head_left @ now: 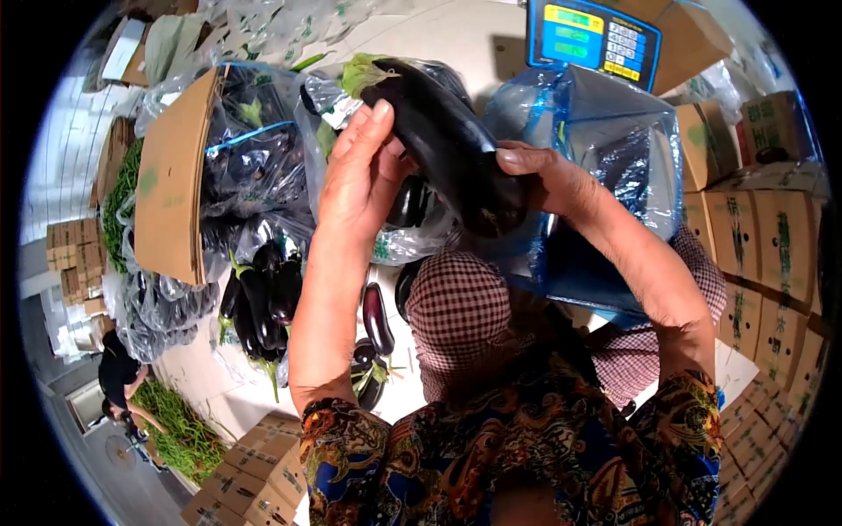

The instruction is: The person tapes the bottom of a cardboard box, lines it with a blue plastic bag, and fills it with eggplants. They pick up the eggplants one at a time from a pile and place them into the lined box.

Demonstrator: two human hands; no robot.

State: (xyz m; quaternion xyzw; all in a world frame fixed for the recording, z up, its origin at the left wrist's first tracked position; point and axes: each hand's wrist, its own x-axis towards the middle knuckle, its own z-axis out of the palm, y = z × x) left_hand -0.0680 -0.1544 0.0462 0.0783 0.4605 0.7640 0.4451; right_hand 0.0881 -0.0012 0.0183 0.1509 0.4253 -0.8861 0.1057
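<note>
A large dark eggplant [447, 140] with a green cap is held up between my two hands. My left hand [361, 162] has its fingers and thumb at the cap end. Around the lower end, my right hand [548, 175] closes with the thumb on top. Under them lies a clear plastic bag [403, 245] with more eggplants in it. A blue plastic bag [596, 114] lines a blue crate [588, 272] at the right. Several loose eggplants [259, 302] lie on the floor at the left, and one more [378, 320] is beside my left forearm.
An open carton [171, 180] of bagged eggplants stands left. The scale display [592, 39] is at the top. Stacked cartons [745, 237] line the right side. Green peppers [180, 430] and another person [118, 377] are at far lower left.
</note>
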